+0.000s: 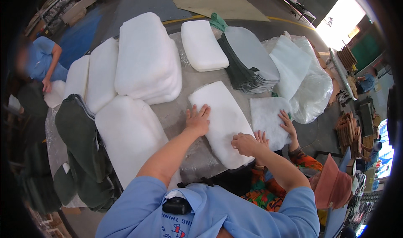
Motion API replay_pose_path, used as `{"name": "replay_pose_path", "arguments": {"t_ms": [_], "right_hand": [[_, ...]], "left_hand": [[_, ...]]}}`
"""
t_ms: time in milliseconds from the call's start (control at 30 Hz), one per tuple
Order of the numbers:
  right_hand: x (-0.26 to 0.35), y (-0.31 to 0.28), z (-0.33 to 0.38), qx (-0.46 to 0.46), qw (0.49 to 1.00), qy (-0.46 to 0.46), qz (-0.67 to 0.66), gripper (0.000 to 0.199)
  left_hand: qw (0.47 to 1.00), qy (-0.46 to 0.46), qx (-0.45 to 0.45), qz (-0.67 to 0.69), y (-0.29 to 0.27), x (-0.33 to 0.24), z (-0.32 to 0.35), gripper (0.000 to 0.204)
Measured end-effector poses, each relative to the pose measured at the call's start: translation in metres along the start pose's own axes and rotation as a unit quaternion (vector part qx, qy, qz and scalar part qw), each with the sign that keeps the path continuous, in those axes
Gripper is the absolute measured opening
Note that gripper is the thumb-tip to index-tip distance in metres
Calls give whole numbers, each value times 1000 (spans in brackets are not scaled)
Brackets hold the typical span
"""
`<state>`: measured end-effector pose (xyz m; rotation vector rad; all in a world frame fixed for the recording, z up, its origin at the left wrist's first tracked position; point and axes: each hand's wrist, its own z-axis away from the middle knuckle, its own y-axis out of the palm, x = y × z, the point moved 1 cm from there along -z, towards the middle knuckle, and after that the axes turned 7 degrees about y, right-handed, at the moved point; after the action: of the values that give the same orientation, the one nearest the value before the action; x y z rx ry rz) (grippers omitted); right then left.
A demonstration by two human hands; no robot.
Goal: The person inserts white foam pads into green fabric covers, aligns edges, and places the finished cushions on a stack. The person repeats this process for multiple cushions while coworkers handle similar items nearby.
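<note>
A white padding piece (222, 122), soft and oblong with rounded corners, lies in front of me on the grey, plastic-covered table (193, 148). My left hand (198, 120) rests on its left edge, fingers spread. My right hand (245, 145) is on its lower right side with the fingers curled in, pinching the padding. Just to the right, a co-worker's hands (286, 124) press on a smaller fluffy white sheet (268, 116). Left of my left hand lies another long white padding piece (128, 129).
Tall white padding stacks (145, 53) stand at the back left, with one smaller pad (203, 45) beside them. A pile of grey-green fabric covers (252, 49) and clear plastic wrapping (315, 89) lie farther right. Dark green covers (77, 124) hang at the left edge, near another person (46, 55).
</note>
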<state>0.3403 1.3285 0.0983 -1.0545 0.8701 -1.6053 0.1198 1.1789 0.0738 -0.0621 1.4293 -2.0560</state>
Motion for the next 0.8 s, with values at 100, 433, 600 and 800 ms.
{"name": "replay_pose_path", "arguments": {"t_ms": [100, 433, 600, 800], "right_hand": [[8, -8, -3, -64, 997, 36, -34, 8], [13, 31, 26, -69, 996, 41, -44, 9], [13, 12, 21, -98, 984, 117, -88, 14], [19, 26, -17, -169, 981, 29, -87, 24]], "left_hand": [[1000, -4, 2, -3, -2, -3, -1, 68], [1000, 3, -1, 20, -9, -6, 4, 66], [994, 79, 59, -54, -10, -26, 20, 91], [985, 151, 21, -75, 30, -49, 43, 110]]}}
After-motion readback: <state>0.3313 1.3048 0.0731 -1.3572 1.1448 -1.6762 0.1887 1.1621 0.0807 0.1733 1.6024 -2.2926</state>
